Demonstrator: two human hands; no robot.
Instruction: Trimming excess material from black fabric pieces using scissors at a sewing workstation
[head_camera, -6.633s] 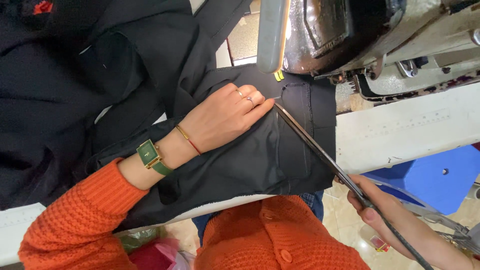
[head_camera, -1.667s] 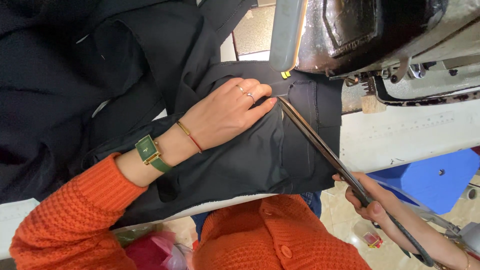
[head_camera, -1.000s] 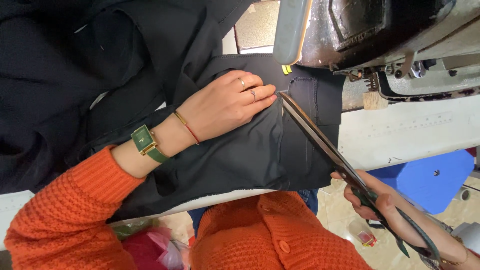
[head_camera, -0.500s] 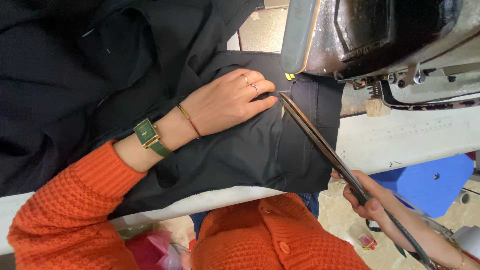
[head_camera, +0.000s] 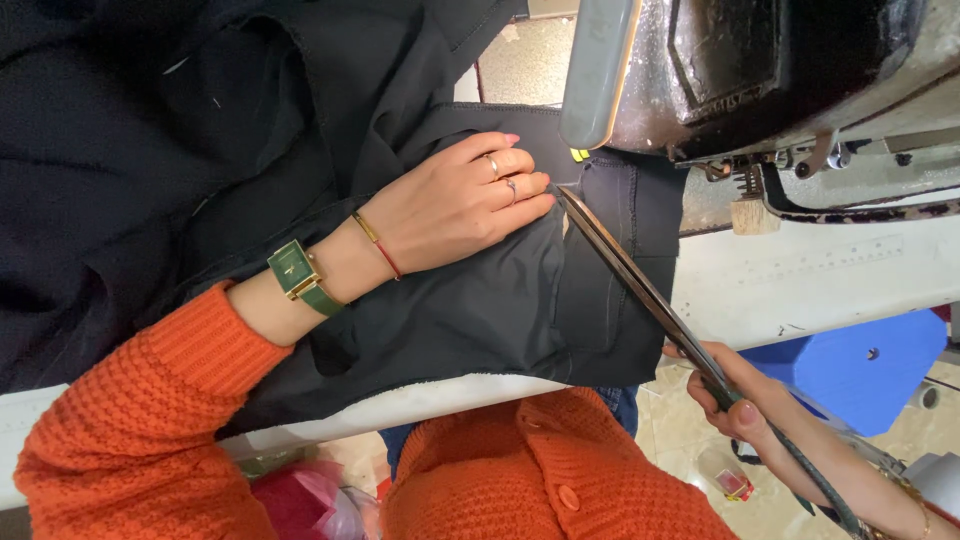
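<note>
My left hand (head_camera: 455, 205) lies flat on black fabric (head_camera: 470, 310) spread over the white sewing table (head_camera: 800, 285), fingers together, pressing the cloth down. It wears rings, a thin bracelet and a green square watch. My right hand (head_camera: 740, 395) grips the handles of long metal scissors (head_camera: 640, 290). The blades slant up to the left and their tip meets the fabric right beside my left fingertips. The blades look nearly closed.
A dark sewing machine head (head_camera: 760, 70) hangs over the fabric at the upper right. More black cloth (head_camera: 150, 150) is piled at the left. A blue plastic object (head_camera: 860, 370) sits below the table edge. My orange knitted sweater (head_camera: 540, 480) fills the bottom.
The view has shifted a little. My left hand stays pressed on the cloth and the scissors keep their slant, with their tip still at my fingertips.
</note>
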